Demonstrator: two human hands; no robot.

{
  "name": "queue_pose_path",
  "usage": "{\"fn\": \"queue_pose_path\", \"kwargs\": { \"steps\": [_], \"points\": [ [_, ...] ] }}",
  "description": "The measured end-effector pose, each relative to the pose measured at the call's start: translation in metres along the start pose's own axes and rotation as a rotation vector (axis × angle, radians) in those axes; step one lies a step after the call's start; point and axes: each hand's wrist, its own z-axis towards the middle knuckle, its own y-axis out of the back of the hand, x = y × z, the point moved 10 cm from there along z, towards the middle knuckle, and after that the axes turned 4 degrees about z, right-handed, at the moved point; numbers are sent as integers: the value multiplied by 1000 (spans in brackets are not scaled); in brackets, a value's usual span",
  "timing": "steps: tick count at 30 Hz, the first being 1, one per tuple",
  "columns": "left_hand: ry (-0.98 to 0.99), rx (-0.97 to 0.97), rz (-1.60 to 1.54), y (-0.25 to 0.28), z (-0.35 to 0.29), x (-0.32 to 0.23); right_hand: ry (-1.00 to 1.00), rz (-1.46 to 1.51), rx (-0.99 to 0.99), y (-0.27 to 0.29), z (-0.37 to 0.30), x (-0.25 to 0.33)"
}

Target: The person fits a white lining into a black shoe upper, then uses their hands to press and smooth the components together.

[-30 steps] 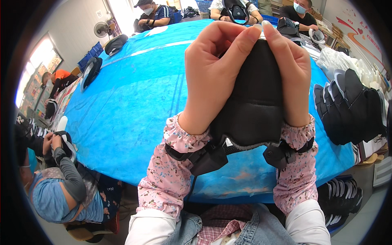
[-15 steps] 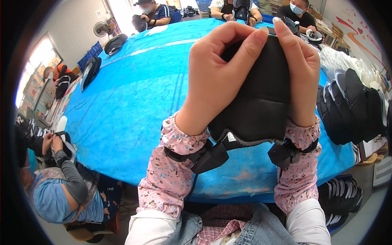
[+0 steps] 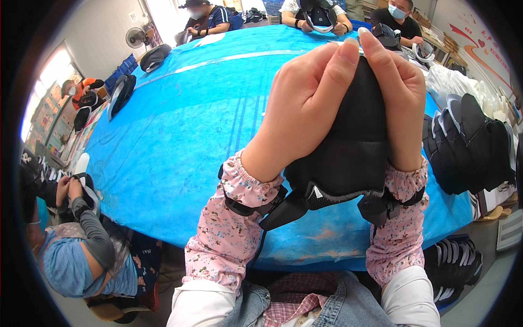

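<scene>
A black shoe upper [image 3: 348, 158] with a smooth, padded face hangs between my hands above the table. My left hand [image 3: 310, 103] is closed on its far left edge, thumb on top. My right hand [image 3: 400, 98] grips the far right side, with its thumb stretched toward the left thumb. Both thumb tips nearly meet at the upper's far end. The curled fingers of the left hand hide part of the upper. At the near edge, a small white label and some mesh lining show.
A blue-covered table [image 3: 185, 147] spreads before me. Stacked black shoe uppers [image 3: 468, 141] stand at right, near a white plastic bag [image 3: 455, 82]. More black uppers [image 3: 121, 98] lie along the left edge. Several co-workers sit around the table, one person [image 3: 81, 256] close on the left.
My left hand has shifted right, closer to the right hand, and its fingers have curled tighter. The shoe upper has moved slightly right and down with it.
</scene>
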Motion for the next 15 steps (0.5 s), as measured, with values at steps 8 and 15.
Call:
{"fn": "queue_pose_path", "kwargs": {
  "steps": [8,15],
  "points": [
    [5,-3,-145,-5,-5,-7,71,77,46,-10,-8,13],
    [-61,-124,-117,10,-3,-20,53,69,-38,-4,-9,17]
  ]
}}
